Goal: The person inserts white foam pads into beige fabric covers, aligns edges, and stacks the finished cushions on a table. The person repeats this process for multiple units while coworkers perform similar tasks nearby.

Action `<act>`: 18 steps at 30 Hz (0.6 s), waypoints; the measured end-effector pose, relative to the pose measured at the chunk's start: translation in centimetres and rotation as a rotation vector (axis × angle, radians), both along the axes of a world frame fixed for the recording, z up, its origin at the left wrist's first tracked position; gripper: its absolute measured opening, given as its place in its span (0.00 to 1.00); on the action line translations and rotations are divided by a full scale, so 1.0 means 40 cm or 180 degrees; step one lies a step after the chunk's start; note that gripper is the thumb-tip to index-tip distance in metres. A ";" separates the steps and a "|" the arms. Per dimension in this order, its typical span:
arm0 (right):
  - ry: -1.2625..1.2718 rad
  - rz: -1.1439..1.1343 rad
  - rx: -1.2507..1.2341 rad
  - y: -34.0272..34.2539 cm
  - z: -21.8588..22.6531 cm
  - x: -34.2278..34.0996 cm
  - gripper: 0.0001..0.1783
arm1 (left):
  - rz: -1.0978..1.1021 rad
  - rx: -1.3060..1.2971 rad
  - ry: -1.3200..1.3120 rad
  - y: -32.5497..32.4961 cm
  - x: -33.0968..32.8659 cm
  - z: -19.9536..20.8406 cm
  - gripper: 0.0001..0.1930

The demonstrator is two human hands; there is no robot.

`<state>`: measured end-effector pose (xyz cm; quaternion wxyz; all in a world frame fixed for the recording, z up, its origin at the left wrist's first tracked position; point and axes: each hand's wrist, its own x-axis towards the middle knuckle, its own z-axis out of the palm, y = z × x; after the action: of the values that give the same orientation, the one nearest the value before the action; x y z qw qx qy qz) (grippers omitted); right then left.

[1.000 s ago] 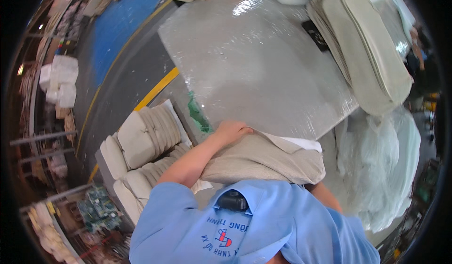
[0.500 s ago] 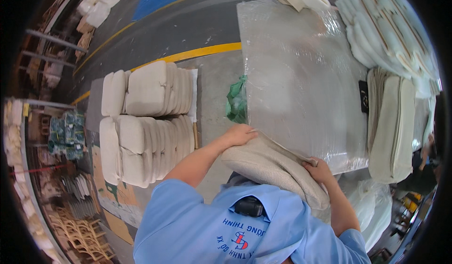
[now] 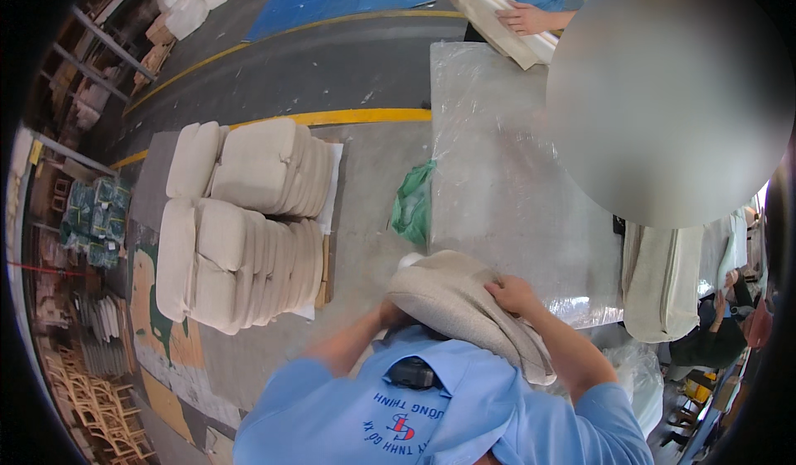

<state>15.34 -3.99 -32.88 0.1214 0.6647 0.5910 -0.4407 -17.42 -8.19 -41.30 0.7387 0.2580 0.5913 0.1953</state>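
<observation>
A beige fabric cushion cover [image 3: 452, 295] is bunched up in front of my chest, at the near edge of the plastic-covered table. A small white bit [image 3: 409, 260] shows at its far left corner; I cannot make out whether it is filling. My right hand [image 3: 512, 295] is closed on the cover's upper right edge, with the fingertips over the fabric. My left hand [image 3: 390, 312] is at the cover's left end, its fingers hidden by the cloth and the forearm smeared by motion.
Stacks of beige cushions [image 3: 253, 162] stand on a pallet at left. Beside the table [image 3: 506, 183] hangs a green bag [image 3: 412, 204]. Folded beige covers [image 3: 661, 282] lie at right. Across the table a co-worker's hands [image 3: 524, 19] hold a beige-and-white piece [image 3: 502, 21]. A round blur hides the upper right.
My left hand has gone from the cover's far edge down to its left end. My right hand and the cover have shifted left. A co-worker has come into view across the table.
</observation>
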 end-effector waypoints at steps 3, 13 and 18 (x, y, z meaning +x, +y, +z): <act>0.0128 -0.0427 0.0897 -0.059 -0.037 -0.030 0.26 | 0.0611 0.0132 -0.1286 -0.062 0.098 0.036 0.25; 0.4255 -0.3394 0.1126 -0.091 0.100 0.163 0.28 | -0.1013 0.2134 -0.0920 0.297 0.550 0.397 0.29; 0.4936 -0.4379 0.2100 -0.151 -0.038 0.133 0.32 | -0.1942 0.2967 -0.0085 0.308 0.766 0.458 0.30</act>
<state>20.66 -10.05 -34.39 -0.7420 0.3941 0.0973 -0.5335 13.22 4.14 -22.97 0.5770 0.7144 0.3315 0.2167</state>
